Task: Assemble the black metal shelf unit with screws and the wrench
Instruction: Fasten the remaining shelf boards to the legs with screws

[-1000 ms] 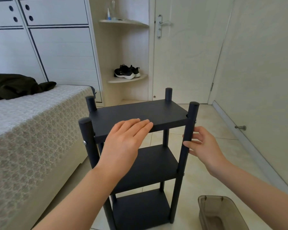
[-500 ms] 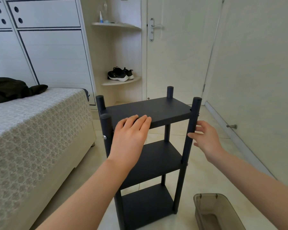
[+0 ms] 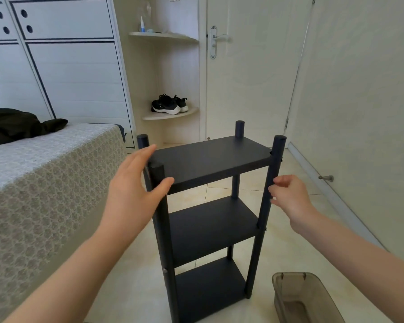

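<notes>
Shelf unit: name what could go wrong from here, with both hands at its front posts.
1. The shelf unit is tall and narrow on smooth tile floor. The left hand lies open at the front-left post, and the right hand shows no clear grip on the front-right post, so it could tip or slide.
2. The plastic bin sits close to that post's foot; shifting the unit may knock it.

- Illumination: bright, even, diffuse daylight; source outside the view.
- Shadows: weak and soft-edged on the floor (image 3: 282,252) around the black shelf unit (image 3: 210,159).
- Distortion: wide-angle; the door frame (image 3: 203,89) behind the shelf unit and the wardrobe (image 3: 75,78) lines left of it lean outward.
- Focus: shelf unit sharp.
</notes>
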### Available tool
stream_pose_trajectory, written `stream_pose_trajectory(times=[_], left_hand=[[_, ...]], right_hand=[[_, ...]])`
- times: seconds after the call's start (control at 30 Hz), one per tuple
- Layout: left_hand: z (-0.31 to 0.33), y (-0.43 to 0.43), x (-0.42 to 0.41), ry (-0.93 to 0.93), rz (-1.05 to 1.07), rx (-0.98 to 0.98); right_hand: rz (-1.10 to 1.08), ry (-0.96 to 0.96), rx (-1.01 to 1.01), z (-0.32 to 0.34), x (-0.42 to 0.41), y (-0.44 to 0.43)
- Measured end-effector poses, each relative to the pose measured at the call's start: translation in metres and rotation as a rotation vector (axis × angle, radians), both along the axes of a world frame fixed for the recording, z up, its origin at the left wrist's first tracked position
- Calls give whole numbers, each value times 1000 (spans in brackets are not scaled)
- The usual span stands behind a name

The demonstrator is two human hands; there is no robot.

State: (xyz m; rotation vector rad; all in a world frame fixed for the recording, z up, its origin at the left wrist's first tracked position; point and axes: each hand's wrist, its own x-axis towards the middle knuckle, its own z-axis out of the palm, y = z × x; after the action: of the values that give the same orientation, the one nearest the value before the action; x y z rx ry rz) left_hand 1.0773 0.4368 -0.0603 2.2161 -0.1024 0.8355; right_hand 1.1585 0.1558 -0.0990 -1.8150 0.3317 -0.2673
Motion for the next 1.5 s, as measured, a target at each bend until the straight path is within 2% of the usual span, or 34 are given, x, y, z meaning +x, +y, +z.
stream_pose_trajectory(times=[0.13,0.27,0.3,0.43,0.57,0.8,1.13,1.23,1.33,1.5], left_hand=[[-10,7,-5,171,-48,-177],[-18,9,-9,405,-20,-536],[-22,11,-8,463,-39,-566],[-40,12,-6,614,-72,-479],[-45,11,-2,619,-121,-448],[-50,-7,2,599,-215,-373],[-60,-49,3,626,-449,-160],[-66,-45,5,733,-491,-126],[-77,-38,6,825,-519,-84],[-87,-43,5,850,-531,-38]], right_hand=[[207,58,232,12,-17,24],[344,61,436,23,-25,48],[372,67,489,26,-26,53],[410,89,585,35,-24,68],[408,108,612,38,-18,68],[350,130,581,44,-7,50],[200,53,525,40,-9,25],[292,81,417,29,-28,29],[479,111,217,17,-52,33],[651,45,-39,5,-77,44]])
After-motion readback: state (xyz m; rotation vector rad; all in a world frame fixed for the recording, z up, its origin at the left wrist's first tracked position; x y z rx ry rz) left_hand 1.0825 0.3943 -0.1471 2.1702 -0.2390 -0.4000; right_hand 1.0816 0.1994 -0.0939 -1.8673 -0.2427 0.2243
